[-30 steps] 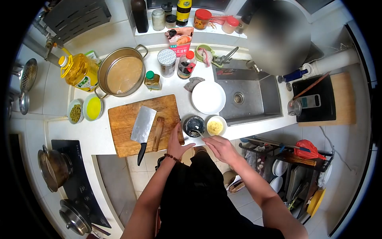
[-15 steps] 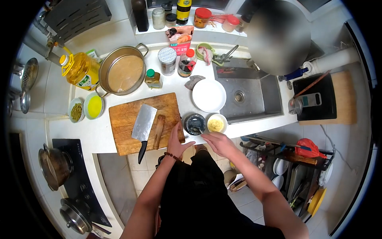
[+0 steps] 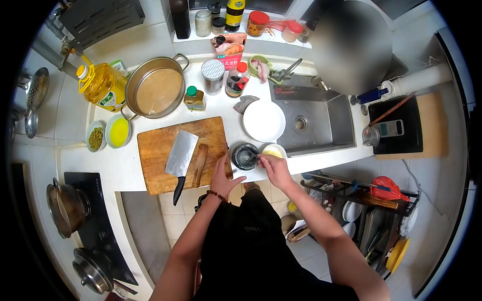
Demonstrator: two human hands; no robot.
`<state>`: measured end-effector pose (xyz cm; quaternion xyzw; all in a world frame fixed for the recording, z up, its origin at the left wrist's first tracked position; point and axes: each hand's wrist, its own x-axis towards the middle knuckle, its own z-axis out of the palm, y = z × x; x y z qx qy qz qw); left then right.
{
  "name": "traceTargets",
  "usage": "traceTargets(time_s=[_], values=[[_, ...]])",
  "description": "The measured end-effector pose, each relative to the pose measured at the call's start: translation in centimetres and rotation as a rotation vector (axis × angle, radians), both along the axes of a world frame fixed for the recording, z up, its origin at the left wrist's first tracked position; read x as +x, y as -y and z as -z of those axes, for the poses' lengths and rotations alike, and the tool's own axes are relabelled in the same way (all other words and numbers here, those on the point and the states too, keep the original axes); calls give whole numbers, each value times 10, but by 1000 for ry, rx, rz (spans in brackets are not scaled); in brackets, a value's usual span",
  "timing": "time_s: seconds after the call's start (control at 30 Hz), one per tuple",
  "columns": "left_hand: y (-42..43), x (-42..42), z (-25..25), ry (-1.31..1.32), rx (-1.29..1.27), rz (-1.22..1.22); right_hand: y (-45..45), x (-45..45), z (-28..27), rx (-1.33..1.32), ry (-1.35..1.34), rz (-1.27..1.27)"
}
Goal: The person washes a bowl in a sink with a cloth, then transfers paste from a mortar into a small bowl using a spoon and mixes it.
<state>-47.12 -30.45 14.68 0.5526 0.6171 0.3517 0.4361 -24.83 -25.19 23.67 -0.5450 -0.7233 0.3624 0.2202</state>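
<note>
A dark stone mortar [image 3: 245,156] stands near the counter's front edge, some pale matter inside. My right hand [image 3: 275,170] is closed on the handle of a small spoon [image 3: 254,157] whose head reaches into the mortar. Under that hand is a small white bowl [image 3: 274,149] of yellowish minced food, partly covered by my fingers. My left hand [image 3: 223,178] is open, thumb spread, beside the mortar at the right edge of the wooden cutting board [image 3: 150,160]. On the board lie a cleaver [image 3: 182,155] and a wooden pestle-like stick [image 3: 200,165].
Behind the mortar sits a white plate [image 3: 264,121], next to the sink [image 3: 321,118]. A large steel pot [image 3: 159,90], an oil jug [image 3: 103,88], a green-capped jar [image 3: 194,99] and a soy sauce bottle [image 3: 237,80] line the back. A stove [image 3: 103,226] is at the left.
My right hand has moved slightly up and right, over the small white bowl, and the spoon has shifted in the mortar. My left hand has barely moved.
</note>
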Motion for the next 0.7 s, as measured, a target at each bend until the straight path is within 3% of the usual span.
traceTargets(time_s=[0.07,0.2,0.4,0.7], values=[[0,0,0,-11,2,0,1,-1,11,-107,-142,182],[-2,-3,-9,-21,-16,9,2,0,14,-141,-174,216],[-4,-4,-12,-43,-35,26,6,0,6,-172,-119,158],[-26,7,-12,-12,78,90,2,0,-16,35,14,-37]])
